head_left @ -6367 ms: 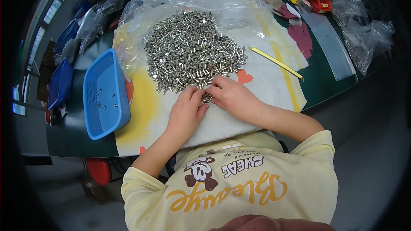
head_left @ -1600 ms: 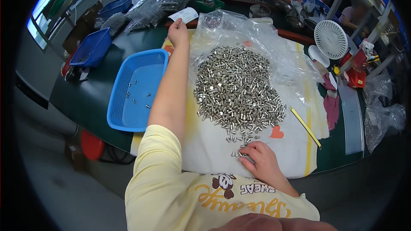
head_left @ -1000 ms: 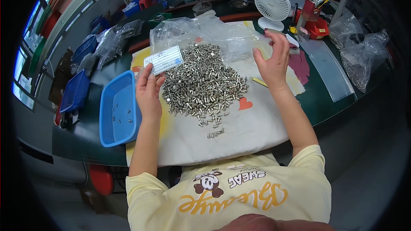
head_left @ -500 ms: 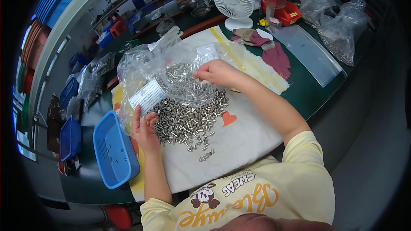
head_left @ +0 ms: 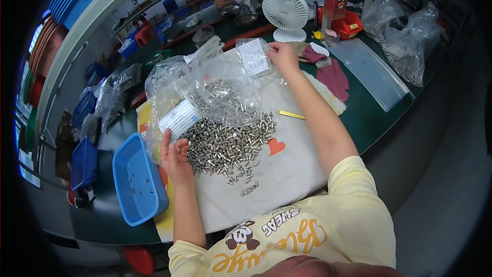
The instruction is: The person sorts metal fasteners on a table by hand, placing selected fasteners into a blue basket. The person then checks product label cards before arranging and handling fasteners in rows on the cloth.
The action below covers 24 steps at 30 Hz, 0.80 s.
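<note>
I've got a clear plastic bag (head_left: 233,72) in front of me, thin, crinkled and glossy, draped over the far part of a heap of small metal fasteners (head_left: 230,146), silvery stubby cylinders, some with flat round heads. The bag lies between the two hands: its right edge sits at the right grip (head_left: 284,57), thumb and fingers pinched together on the film, a pale paper slip (head_left: 254,56) just beside them. At left, a ruled white card (head_left: 179,117) meets the fingertips of the left grip (head_left: 177,159), fingers loosely half curled; whether they pinch it, I can't tell. The card's long axis slants from lower left to upper right; the slip's runs steeper, top leaning left. I can't make out which way the bag's mouth points. Under it all I see soft white cloth (head_left: 287,174) with an orange heart (head_left: 277,146), and a yellow strip (head_left: 291,115) right of the heap. Left of the cloth, a perforated blue basket (head_left: 160,201) holds a few fasteners on the dark green table (head_left: 107,225). Beyond stands a white fan (head_left: 285,10).
</note>
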### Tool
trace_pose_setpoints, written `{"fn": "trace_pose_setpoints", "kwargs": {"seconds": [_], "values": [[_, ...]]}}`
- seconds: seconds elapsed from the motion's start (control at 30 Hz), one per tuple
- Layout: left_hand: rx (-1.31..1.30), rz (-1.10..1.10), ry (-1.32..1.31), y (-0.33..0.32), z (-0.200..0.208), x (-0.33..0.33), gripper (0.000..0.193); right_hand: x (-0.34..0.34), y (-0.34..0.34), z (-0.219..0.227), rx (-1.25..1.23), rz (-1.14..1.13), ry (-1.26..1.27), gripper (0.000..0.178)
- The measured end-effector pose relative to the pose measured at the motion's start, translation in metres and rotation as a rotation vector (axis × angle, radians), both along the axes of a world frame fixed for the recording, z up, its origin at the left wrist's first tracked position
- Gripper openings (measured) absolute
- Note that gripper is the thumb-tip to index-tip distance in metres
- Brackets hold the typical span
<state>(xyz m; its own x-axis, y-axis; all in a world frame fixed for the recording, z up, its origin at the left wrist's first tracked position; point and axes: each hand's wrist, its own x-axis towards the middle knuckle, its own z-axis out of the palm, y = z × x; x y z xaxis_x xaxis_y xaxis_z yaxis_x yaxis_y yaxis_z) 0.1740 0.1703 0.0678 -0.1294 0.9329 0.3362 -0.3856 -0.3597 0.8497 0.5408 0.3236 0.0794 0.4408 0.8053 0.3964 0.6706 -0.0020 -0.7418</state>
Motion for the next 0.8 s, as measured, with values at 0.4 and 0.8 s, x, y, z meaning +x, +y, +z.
{"fn": "trace_pose_setpoints", "kwargs": {"seconds": [0.4,0.8], "values": [[-0.067,-0.005,-0.024,-0.004,0.0,0.006,0.042,0.017,-0.05,0.051,0.465,0.318,0.611,0.018],[-0.095,-0.074,-0.044,-0.007,-0.003,0.005,0.04,-0.023,-0.086,0.073,0.152,0.734,0.51,0.016]]}}
